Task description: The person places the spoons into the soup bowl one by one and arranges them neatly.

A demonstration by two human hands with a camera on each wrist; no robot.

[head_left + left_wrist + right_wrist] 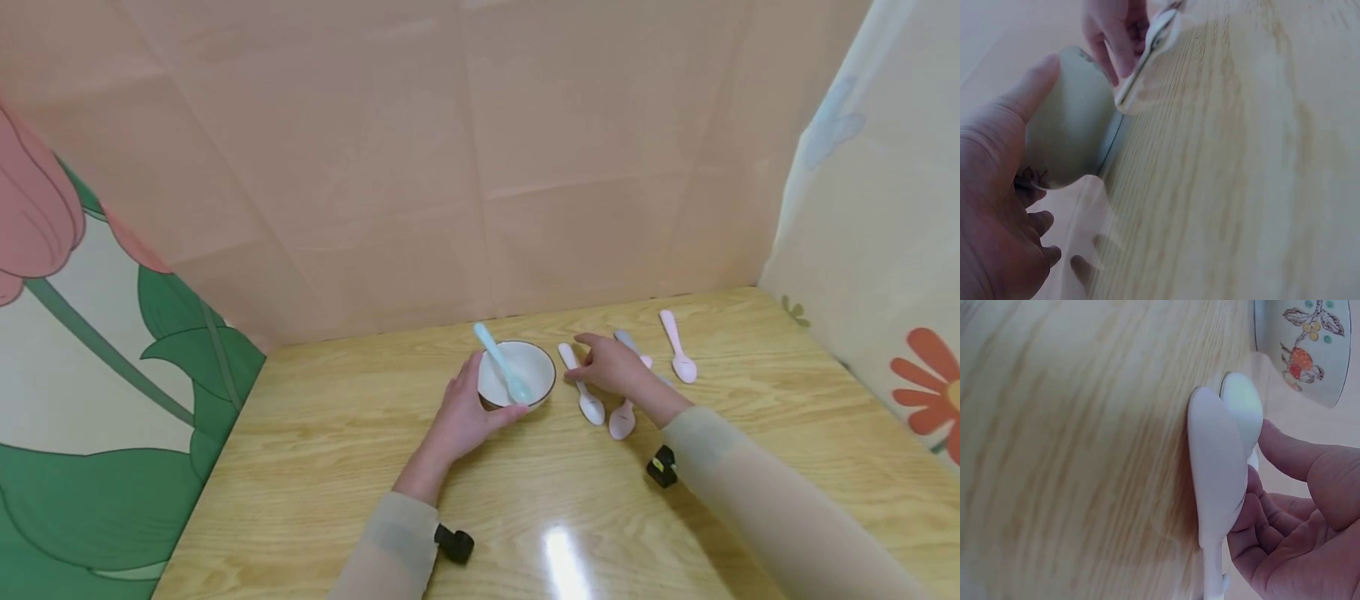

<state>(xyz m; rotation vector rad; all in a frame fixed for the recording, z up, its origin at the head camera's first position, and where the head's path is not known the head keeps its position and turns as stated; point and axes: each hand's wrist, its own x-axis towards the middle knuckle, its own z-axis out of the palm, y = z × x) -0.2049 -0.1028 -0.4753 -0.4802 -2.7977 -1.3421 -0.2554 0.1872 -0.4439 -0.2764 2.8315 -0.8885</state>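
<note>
My left hand (465, 417) grips the side of a white bowl (538, 367), thumb at the near side. A light blue spoon (491, 345) rests in the bowl, its handle over the far rim. Fruit and leaves decorate the bowl's outside (1310, 356) in the right wrist view. Over a white spoon (592, 408), right of the bowl, my right hand (618, 367) has thumb and forefinger apart, near the handle. Under that hand lie a pale pink spoon (622, 422) and a grey spoon (623, 337), both partly hidden.
Another pink spoon (678, 354) lies farther right on the wooden table (322, 450). A plain pinkish sheet (375, 208) rises behind the table's back edge. Printed flower sheets stand on the left and right.
</note>
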